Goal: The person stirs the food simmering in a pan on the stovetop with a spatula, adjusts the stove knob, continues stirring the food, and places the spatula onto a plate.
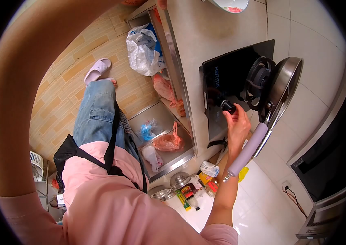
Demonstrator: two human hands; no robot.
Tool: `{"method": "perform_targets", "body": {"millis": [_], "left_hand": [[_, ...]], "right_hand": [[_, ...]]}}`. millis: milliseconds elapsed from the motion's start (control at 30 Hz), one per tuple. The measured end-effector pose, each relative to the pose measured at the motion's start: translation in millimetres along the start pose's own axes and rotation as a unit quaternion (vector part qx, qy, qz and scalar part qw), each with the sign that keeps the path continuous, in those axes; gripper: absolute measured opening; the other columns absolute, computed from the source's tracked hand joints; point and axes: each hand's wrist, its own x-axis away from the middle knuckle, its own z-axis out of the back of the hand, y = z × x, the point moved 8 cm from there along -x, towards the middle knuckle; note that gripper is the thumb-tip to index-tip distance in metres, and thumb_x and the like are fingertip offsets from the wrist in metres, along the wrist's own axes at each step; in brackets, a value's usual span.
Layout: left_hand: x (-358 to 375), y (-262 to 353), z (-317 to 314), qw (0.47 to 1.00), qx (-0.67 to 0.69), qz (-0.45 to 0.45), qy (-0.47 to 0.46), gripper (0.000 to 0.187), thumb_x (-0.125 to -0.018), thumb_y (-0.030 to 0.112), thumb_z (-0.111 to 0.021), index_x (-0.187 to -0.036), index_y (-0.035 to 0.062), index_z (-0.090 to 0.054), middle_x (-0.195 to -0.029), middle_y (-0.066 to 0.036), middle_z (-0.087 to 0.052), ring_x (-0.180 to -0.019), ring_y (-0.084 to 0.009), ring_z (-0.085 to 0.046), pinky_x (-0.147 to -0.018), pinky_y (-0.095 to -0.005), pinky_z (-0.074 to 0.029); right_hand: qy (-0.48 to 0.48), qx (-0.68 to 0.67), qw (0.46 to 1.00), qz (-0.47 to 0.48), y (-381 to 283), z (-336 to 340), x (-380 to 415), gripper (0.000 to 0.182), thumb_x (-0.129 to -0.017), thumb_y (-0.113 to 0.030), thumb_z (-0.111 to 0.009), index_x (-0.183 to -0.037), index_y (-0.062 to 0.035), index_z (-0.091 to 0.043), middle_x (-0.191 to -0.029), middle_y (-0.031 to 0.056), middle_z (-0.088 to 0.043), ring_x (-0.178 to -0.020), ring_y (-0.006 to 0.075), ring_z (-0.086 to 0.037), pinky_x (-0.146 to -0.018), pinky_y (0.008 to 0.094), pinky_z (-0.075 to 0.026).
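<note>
My right hand (238,124) reaches across the counter to a gas stove. Its thumb and fingers are closed on the black stove knob (227,106) at the front of the black glass stove (218,77). Just past that hand, a frying pan (285,81) with a lilac handle (248,149) sits over the burner (259,77), its handle passing above my right forearm. My left arm arches along the left and top of the view. Most of that hand is outside the frame; only what looks like a fingertip (162,4) shows at the counter edge.
An open drawer (189,157) below the counter holds several plastic bags (168,142). Another white bag (142,49) lies in a compartment higher up. A bowl (234,5) stands on the counter. Bottles and packets (189,195) and pot lids (180,180) are beyond the drawer. An oven-like appliance (324,155) is at right.
</note>
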Motion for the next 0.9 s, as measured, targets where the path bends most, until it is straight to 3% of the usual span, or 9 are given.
{"method": "perform_targets", "body": {"millis": [333,633,900], "left_hand": [[-2.3,-3.0,3.8,1.000,0.001,0.002,0.004,0.068,-0.040,0.061,-0.075,-0.076,0.0037,-0.068,-0.079,-0.007,-0.064,-0.076,-0.0245,-0.061,-0.059,-0.0385,-0.051],[-6.1,-6.8,2.7,1.000,0.002,0.006,0.003,0.069,-0.040,0.062,-0.075,-0.077,0.0042,-0.068,-0.079,-0.006,-0.064,-0.075,-0.0241,-0.062,-0.057,-0.0388,-0.052],[-17.5,-13.3,9.4,1.000,-0.022,0.015,0.009,0.069,-0.040,0.062,-0.075,-0.077,0.0047,-0.068,-0.079,-0.005,-0.064,-0.074,-0.0236,-0.062,-0.056,-0.0391,-0.052]], "right_hand": [[0.009,-0.018,1.000,0.010,1.8,0.6,0.6,0.038,-0.069,-0.012,-0.073,-0.104,-0.0025,-0.060,-0.072,0.0092,-0.055,-0.058,0.0151,-0.053,-0.054,0.0258,-0.047],[-0.017,0.021,0.998,-0.053,12.0,-3.3,5.1,0.060,-0.073,-0.033,-0.070,-0.120,-0.0035,-0.048,-0.074,0.0085,-0.055,-0.059,0.0168,-0.054,-0.056,0.0303,-0.046],[0.014,-0.067,0.996,-0.062,2.9,8.3,41.0,0.050,-0.080,-0.015,-0.063,-0.125,-0.0057,-0.043,-0.069,0.0027,-0.051,-0.055,0.0108,-0.044,-0.054,0.0246,-0.040]]}}
